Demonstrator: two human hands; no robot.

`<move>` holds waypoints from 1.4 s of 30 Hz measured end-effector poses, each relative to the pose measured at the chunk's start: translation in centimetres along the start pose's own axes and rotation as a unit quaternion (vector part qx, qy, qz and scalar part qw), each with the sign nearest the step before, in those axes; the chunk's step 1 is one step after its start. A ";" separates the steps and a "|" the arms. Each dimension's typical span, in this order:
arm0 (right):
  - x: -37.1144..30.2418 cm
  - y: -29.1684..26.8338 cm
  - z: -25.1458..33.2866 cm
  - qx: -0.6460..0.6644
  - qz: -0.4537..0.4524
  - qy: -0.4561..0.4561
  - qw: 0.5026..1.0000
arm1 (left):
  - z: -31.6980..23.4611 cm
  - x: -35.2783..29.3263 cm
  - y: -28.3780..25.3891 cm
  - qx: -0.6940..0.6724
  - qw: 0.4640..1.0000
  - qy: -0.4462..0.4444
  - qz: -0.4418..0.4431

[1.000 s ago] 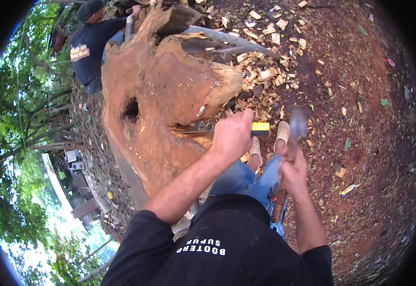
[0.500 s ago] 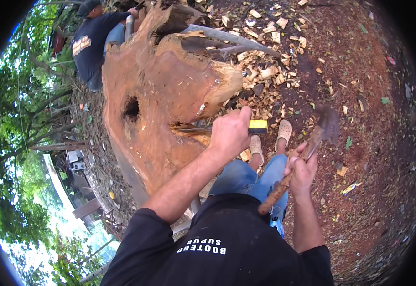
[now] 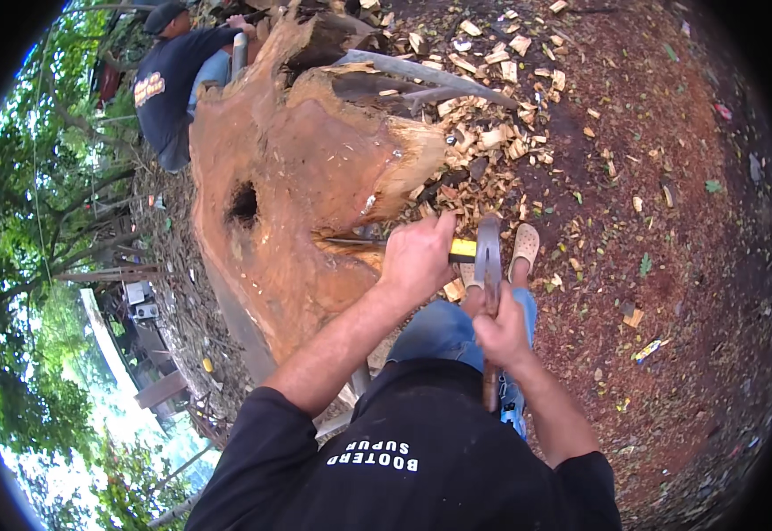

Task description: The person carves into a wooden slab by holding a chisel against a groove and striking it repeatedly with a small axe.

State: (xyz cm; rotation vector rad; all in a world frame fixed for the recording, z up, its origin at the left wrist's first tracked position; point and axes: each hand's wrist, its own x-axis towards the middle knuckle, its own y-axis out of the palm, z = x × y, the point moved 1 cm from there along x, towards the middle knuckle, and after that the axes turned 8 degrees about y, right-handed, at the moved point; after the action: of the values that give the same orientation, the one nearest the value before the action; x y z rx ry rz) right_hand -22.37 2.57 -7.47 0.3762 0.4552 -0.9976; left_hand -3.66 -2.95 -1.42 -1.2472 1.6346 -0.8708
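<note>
A big reddish-brown tree stump point(image 3: 289, 177) with a dark hole stands in front of me. My left hand point(image 3: 417, 257) grips a chisel with a yellow handle end point(image 3: 462, 250); its blade point(image 3: 351, 241) is driven into a split in the stump's side. My right hand point(image 3: 499, 332) holds a hammer by its wooden handle. The flat metal hammer head point(image 3: 489, 252) sits right at the chisel's yellow end. My foot in a light clog point(image 3: 524, 246) is just beyond.
Pale wood chips point(image 3: 483, 133) lie heaped on the reddish ground beside the stump. Another person in a dark shirt point(image 3: 166, 88) bends at the stump's far left. Trees and small structures fill the left edge.
My right hand swung the hammer back out to the right, then brought it in again; its head now meets the chisel end. My left hand stayed on the chisel.
</note>
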 end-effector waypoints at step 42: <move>-0.5 -7.4 -1.2 0.167 -0.101 0.090 0.977 | -1.6 4.5 -0.6 -0.030 0.994 -0.095 -0.050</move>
State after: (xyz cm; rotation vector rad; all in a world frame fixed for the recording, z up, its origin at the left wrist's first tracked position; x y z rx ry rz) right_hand -29.23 -0.09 -8.92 0.7386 0.4960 -1.2489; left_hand -5.45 -7.39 -1.29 -1.4183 1.4676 -0.7433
